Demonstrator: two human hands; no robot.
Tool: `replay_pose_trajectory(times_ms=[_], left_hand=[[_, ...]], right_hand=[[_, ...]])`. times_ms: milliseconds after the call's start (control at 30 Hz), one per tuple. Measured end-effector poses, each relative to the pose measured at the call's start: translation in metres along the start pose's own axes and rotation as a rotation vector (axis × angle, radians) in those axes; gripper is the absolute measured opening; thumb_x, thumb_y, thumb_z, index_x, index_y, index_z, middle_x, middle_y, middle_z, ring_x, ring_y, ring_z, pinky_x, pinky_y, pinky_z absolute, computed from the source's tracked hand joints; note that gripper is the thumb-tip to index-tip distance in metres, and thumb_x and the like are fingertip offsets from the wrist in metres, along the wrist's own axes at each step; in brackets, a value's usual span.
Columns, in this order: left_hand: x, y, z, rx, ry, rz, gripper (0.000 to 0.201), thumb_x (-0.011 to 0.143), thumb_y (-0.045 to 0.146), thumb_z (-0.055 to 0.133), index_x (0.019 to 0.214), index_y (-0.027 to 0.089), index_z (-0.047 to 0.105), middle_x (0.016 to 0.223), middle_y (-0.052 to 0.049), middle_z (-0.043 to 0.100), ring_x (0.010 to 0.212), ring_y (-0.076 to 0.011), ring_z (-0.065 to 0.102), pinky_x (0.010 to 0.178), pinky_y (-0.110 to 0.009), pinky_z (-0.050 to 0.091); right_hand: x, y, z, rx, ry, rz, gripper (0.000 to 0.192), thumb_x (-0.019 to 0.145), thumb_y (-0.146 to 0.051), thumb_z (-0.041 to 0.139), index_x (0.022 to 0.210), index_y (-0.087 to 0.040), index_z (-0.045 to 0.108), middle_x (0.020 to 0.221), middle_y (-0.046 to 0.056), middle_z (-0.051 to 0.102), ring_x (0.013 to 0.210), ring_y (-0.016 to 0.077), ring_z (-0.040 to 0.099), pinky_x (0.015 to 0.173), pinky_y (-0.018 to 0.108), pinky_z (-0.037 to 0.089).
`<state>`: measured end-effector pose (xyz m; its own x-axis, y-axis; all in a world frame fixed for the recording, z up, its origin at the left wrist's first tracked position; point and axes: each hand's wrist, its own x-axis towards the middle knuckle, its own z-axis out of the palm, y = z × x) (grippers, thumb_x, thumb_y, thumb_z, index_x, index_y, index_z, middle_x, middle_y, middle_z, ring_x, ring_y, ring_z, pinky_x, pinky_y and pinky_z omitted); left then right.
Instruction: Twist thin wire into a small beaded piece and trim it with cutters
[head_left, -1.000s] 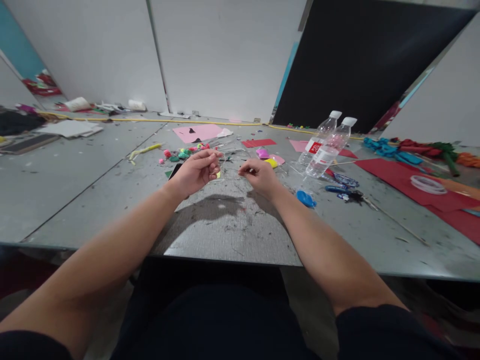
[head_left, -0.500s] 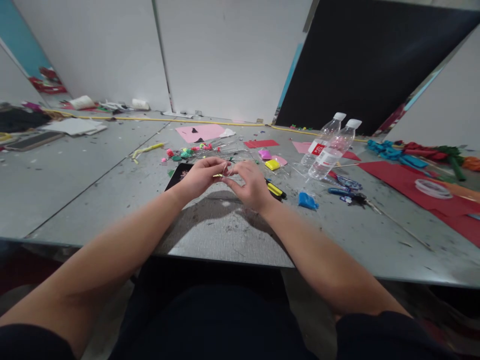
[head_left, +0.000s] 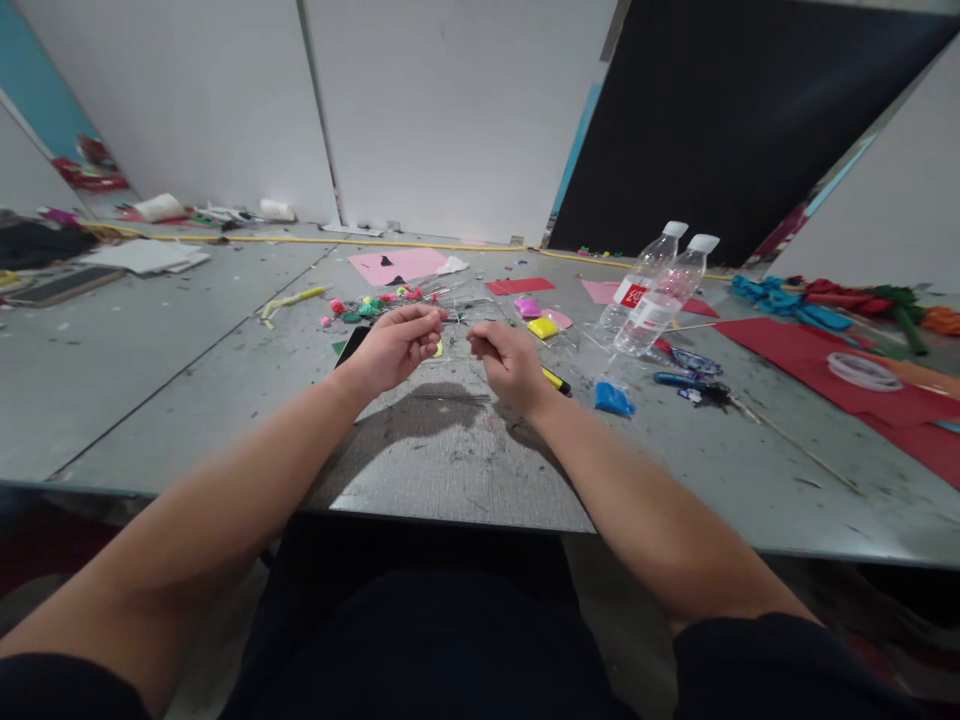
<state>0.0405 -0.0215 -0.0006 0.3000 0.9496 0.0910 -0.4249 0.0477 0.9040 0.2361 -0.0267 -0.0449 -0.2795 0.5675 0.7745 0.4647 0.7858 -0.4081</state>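
Both hands are pinched shut on something very fine: the left hand (head_left: 396, 345) closes thumb and fingertips over a small yellow piece (head_left: 437, 349), and the right hand (head_left: 508, 362) nips what looks like the other end of a thin wire or thread, too slight to make out clearly. The two hands hover close together, just apart, above the grey table (head_left: 225, 400), with their shadow right beneath them.

Just behind the left hand lies a black card (head_left: 349, 343), and beyond it a scatter of coloured beads (head_left: 371, 304). Near the right wrist sits a yellow marker (head_left: 556, 380), then a blue scrap (head_left: 613, 398). Further right stand two plastic bottles (head_left: 654, 292), tilted, with scissors (head_left: 694, 386) just in front of them and red paper (head_left: 817, 375) well off to the side. A pink sheet (head_left: 397, 265) lies at the back.

The risk here, as I judge it: the strand is so thin that an uneven tug could slip it out of a pinch, or drop the yellow piece into the litter on the table, where it would be hard to find. A wide elbow swing could also knock the bottles over.
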Motion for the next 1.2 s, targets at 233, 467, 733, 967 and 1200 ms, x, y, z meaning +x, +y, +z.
replay_pose_trajectory(times_ms=[233, 467, 733, 967, 1200], left_hand=[[0.002, 0.001, -0.003, -0.042, -0.016, 0.016, 0.012, 0.089, 0.006, 0.065, 0.080, 0.010, 0.070, 0.070, 0.000, 0.063, 0.054, -0.0038, 0.059, 0.055, -0.014, 0.052], [0.002, 0.005, -0.002, 0.018, -0.013, 0.025, 0.007, 0.085, 0.010, 0.073, 0.078, 0.011, 0.069, 0.064, 0.001, 0.059, 0.052, -0.0039, 0.056, 0.053, -0.015, 0.051], [0.005, -0.005, -0.008, 0.072, -0.042, 0.042, 0.009, 0.082, 0.013, 0.076, 0.077, 0.012, 0.068, 0.067, 0.000, 0.063, 0.057, -0.0072, 0.060, 0.057, -0.018, 0.052], [-0.001, -0.010, 0.002, 0.070, -0.045, 0.027, 0.013, 0.085, 0.013, 0.072, 0.074, 0.013, 0.065, 0.070, -0.002, 0.066, 0.070, -0.0115, 0.066, 0.072, -0.025, 0.055], [-0.001, -0.010, 0.001, 0.039, -0.075, 0.008, 0.011, 0.083, 0.013, 0.073, 0.075, 0.013, 0.065, 0.071, -0.001, 0.064, 0.070, -0.0097, 0.062, 0.070, -0.022, 0.051]], right_hand=[[0.004, 0.013, -0.007, -0.044, 0.015, -0.058, 0.016, 0.087, -0.014, 0.049, 0.089, -0.024, 0.061, 0.080, 0.004, 0.066, 0.077, 0.0205, 0.059, 0.077, 0.035, 0.047], [0.006, 0.031, -0.011, -0.073, -0.020, -0.059, 0.016, 0.083, -0.011, 0.048, 0.084, -0.023, 0.059, 0.080, 0.004, 0.066, 0.076, 0.0193, 0.059, 0.075, 0.033, 0.046], [0.007, 0.026, -0.005, -0.120, -0.089, -0.096, 0.013, 0.092, -0.018, 0.047, 0.088, -0.021, 0.059, 0.087, 0.008, 0.068, 0.083, 0.0216, 0.060, 0.080, 0.036, 0.046], [0.004, -0.007, 0.004, -0.072, 0.016, -0.150, 0.016, 0.097, -0.027, 0.046, 0.101, -0.022, 0.061, 0.100, 0.008, 0.069, 0.098, 0.0233, 0.061, 0.103, 0.044, 0.041], [0.003, -0.015, 0.006, 0.200, -0.084, 0.013, 0.015, 0.098, -0.031, 0.051, 0.090, -0.021, 0.059, 0.084, 0.003, 0.064, 0.078, 0.0167, 0.056, 0.074, 0.032, 0.046]])
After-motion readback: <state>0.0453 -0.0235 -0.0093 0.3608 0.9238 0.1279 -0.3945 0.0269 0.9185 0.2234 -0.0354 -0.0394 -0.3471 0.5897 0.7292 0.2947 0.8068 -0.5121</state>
